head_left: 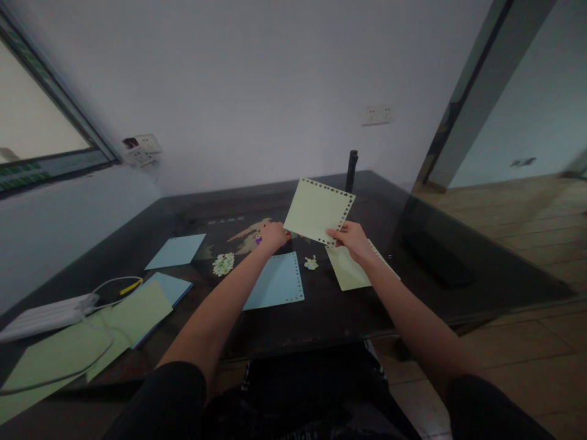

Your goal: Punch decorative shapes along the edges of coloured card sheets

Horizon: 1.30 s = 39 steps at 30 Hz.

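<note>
My right hand (353, 239) is closed on the lower right corner of a pale green paper sheet (318, 211), raised and tilted above the table. Small punched holes run along its top, right side and part of the bottom. My left hand (274, 236) is closed low over the table, left of that sheet; what its fingers hold is hidden. Beside it show a small purple object (258, 239) and a small red object (288, 234), both too small to name. A blue sheet with punched edges (277, 281) lies under my left forearm. Another pale green sheet (348, 269) rests below my right hand.
Two piles of paper bits, a larger pile (223, 264) and a smaller pile (311, 263), lie on the dark table (321, 324). At left are a blue sheet (177, 251), stacked green sheets (142, 311), a yellow pen-like item (131, 287) and a white power strip (46, 318) with cables.
</note>
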Motion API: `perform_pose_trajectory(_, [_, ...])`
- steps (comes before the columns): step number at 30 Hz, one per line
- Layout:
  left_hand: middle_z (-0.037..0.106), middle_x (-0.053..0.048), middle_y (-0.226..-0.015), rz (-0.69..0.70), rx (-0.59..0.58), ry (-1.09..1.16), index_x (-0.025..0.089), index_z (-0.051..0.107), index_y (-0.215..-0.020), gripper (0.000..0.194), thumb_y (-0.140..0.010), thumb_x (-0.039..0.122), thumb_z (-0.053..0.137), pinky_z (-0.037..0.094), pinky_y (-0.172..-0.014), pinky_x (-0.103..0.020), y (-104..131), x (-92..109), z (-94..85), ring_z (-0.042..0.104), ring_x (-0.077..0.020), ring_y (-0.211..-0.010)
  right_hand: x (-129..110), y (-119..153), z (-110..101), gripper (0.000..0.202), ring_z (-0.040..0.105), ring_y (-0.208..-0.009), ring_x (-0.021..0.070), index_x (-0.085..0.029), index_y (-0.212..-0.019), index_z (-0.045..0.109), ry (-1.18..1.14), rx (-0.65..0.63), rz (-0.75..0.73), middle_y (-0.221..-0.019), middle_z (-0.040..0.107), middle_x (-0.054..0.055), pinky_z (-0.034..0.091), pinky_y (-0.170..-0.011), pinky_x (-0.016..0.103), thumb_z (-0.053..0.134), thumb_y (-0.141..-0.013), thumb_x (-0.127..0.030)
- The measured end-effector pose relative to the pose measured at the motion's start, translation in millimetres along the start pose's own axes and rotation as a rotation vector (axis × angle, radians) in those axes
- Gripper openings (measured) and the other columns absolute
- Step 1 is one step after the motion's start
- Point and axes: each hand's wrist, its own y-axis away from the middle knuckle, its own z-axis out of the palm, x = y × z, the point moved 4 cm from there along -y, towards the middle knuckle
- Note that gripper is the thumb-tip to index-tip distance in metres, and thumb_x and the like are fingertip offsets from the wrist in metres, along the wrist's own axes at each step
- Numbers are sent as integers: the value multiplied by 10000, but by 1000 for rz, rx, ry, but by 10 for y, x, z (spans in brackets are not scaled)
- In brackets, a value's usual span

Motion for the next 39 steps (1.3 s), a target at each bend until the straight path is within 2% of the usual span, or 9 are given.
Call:
perform_pose_trajectory(3, [661, -171, -1073, -2, 81, -58, 183, 686, -954, 325, -735, 417, 629, 272, -956, -460, 21, 20, -3, 520, -352, -1104, -11, 2, 0, 312, 549, -477, 111, -115, -737, 676, -16, 4, -3, -648, 671, 37, 416, -381, 217, 766, -496, -292])
perform_pose_trajectory(6, [674, -183, -997, 101, 215, -7, 150, 666, -956, 320, -765, 399, 608, 298, -951, -437, 88, 74, -52, 560, -344, -1054, -22, 4, 0, 314, 546, -463, 114, -112, -732, 672, -36, 14, -5, -621, 666, 33, 415, -381, 221, 769, -494, -294])
perform_pose_trajectory(10, [680, -131, -908, 153, 294, 454, 161, 593, -996, 371, -708, 372, 693, 422, -825, -397, 268, 116, -109, 624, -313, -932, -29, 12, -7, 327, 559, -476, 127, -122, -750, 665, -77, 49, -19, -610, 666, 29, 419, -390, 226, 771, -511, -319])
perform_pose_trajectory(12, [672, -92, -909, 158, 255, 796, 177, 558, -939, 357, -666, 317, 740, 467, -775, -363, 399, 142, -86, 647, -262, -870, -31, 21, -8, 337, 561, -479, 127, -133, -763, 658, -117, 74, -30, -618, 667, 21, 417, -387, 221, 772, -517, -331])
perform_pose_trajectory(16, [661, -58, -922, 31, -15, 1520, 181, 503, -941, 280, -733, 208, 688, 526, -716, -346, 692, 219, 118, 684, -197, -776, -39, 64, 18, 348, 570, -496, 127, -150, -765, 637, -183, 118, -31, -641, 667, 9, 437, -399, 223, 779, -507, -335])
perform_pose_trajectory(20, [671, -48, -884, -100, -90, 1872, 159, 534, -972, 295, -729, 57, 665, 526, -793, -291, 897, 290, 263, 688, -167, -833, -62, 141, 89, 373, 601, -558, 139, -160, -809, 635, -193, 82, -25, -718, 694, 24, 499, -472, 253, 789, -503, -308])
perform_pose_trajectory(23, [679, -60, -878, -130, -107, 1938, 147, 556, -1002, 255, -771, 105, 656, 525, -809, -286, 967, 342, 271, 689, -162, -823, -54, 202, 138, 360, 610, -581, 144, -150, -802, 657, -172, 49, -13, -745, 706, 43, 514, -495, 259, 790, -509, -310])
perform_pose_trajectory(27, [679, -62, -894, -95, -124, 1884, 160, 576, -1050, 287, -785, 217, 673, 536, -744, -292, 1028, 377, 204, 690, -170, -779, -11, 250, 183, 335, 608, -578, 147, -139, -734, 670, -154, 64, -3, -707, 702, 49, 515, -494, 258, 799, -496, -335])
perform_pose_trajectory(39, [668, -67, -930, -32, -150, 1837, 136, 605, -948, 304, -693, 210, 754, 495, -850, -339, 1090, 434, 129, 671, -181, -865, -47, 309, 268, 371, 637, -658, 178, -147, -786, 676, -75, 31, -68, -800, 711, 67, 523, -550, 293, 772, -539, -407])
